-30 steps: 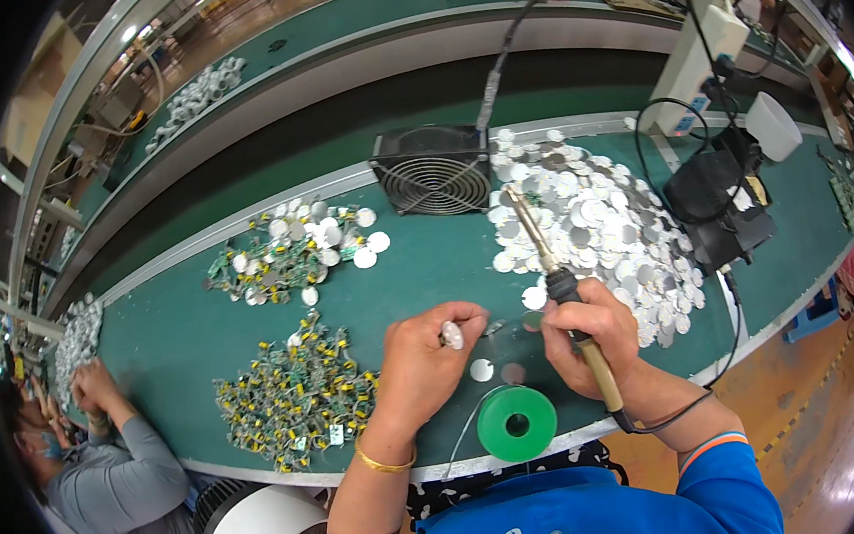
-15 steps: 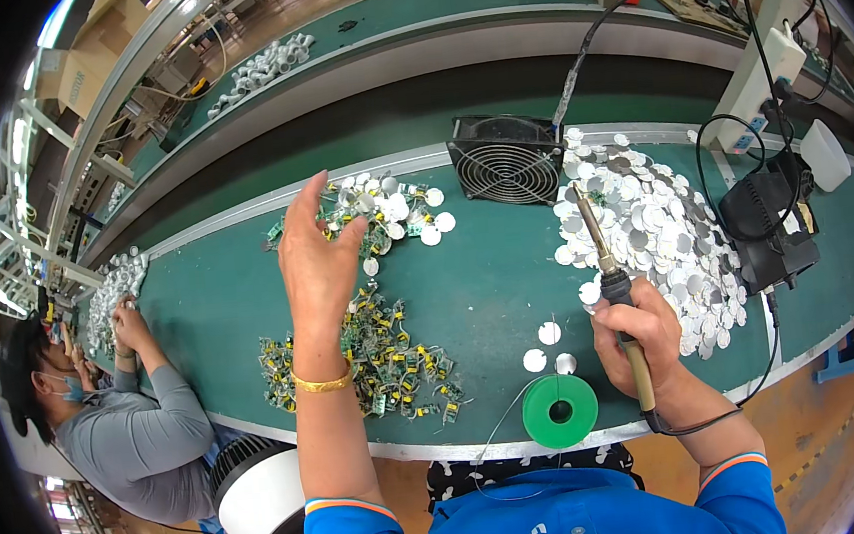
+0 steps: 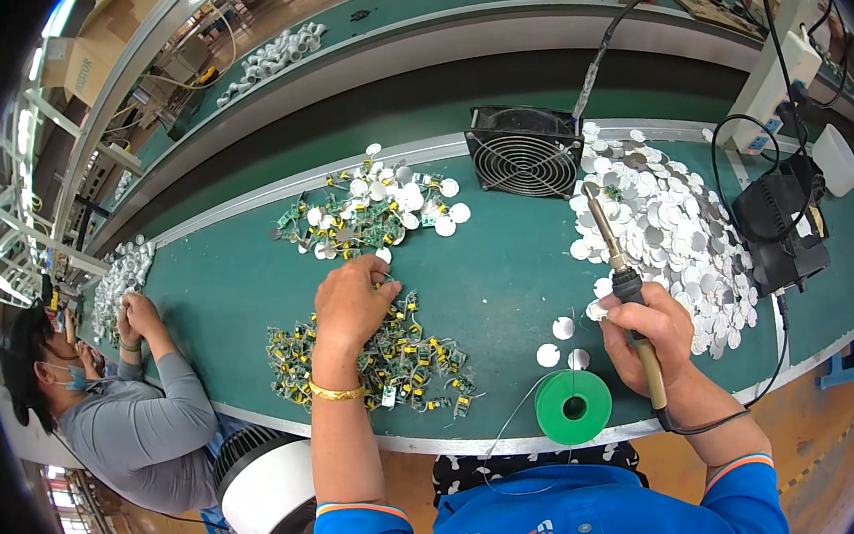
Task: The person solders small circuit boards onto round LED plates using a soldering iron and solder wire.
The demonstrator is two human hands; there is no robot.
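Observation:
My right hand is wrapped round a soldering iron, whose tip points up and away toward a heap of white discs. A pale disc shows at the fingertips of the same hand. My left hand is closed, thumb near the curled fingers, at the far edge of a pile of small circuit boards with yellow parts; what it pinches is hidden. Beyond it lies a second pile, circuit boards with white discs. A green solder spool lies near the front edge, beside a few loose discs.
A black fan stands at the back of the green bench. At the right are a black soldering station and cables. A person works at the left, near a white round appliance. A metal ledge runs behind.
My left hand has come back toward me from the far pile to the nearer circuit boards, and its spread fingers have closed. My right hand keeps its hold on the soldering iron.

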